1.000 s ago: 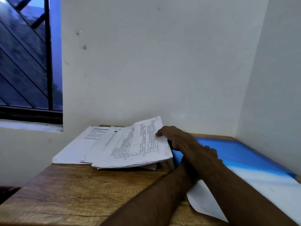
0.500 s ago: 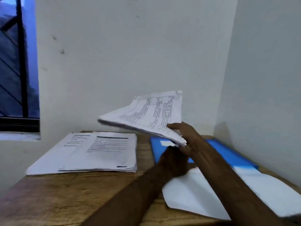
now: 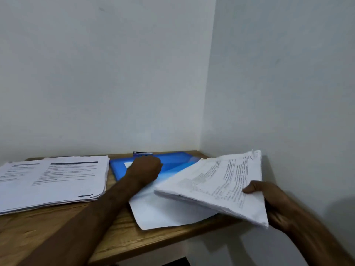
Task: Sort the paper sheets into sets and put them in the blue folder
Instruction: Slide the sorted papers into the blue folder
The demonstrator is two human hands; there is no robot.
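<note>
Change vs. 0.5 s ago: the bundle of printed sheets (image 3: pixel 217 183) was raised above the near left part of the blue folder (image 3: pixel 178 160) with both hands at it; it now sits lower, over the folder's right end, carried by the right hand (image 3: pixel 272 202) alone. The left hand (image 3: pixel 146 169) has let go and come down onto the folder. View has swung right; window gone from frame. Folder: bright blue, lying flat, long side along the back wall, a pale label partly hidden under the left hand. Bundle: thick, sagging, text side up, tilted down toward the folder. Right hand pinches its near right corner, thumb on top, fingers beneath. Left hand lies knuckles-up on the folder, fingers bent under; cannot tell whether they grasp anything. A white sheet (image 3: pixel 163 212) spreads in front of the folder. A small dark object (image 3: pixel 143 153) touches the folder's back edge. Left of the folder, a stack of printed sheets (image 3: pixel 53 181) lies flat. All on a wooden table (image 3: pixel 124 242).
</note>
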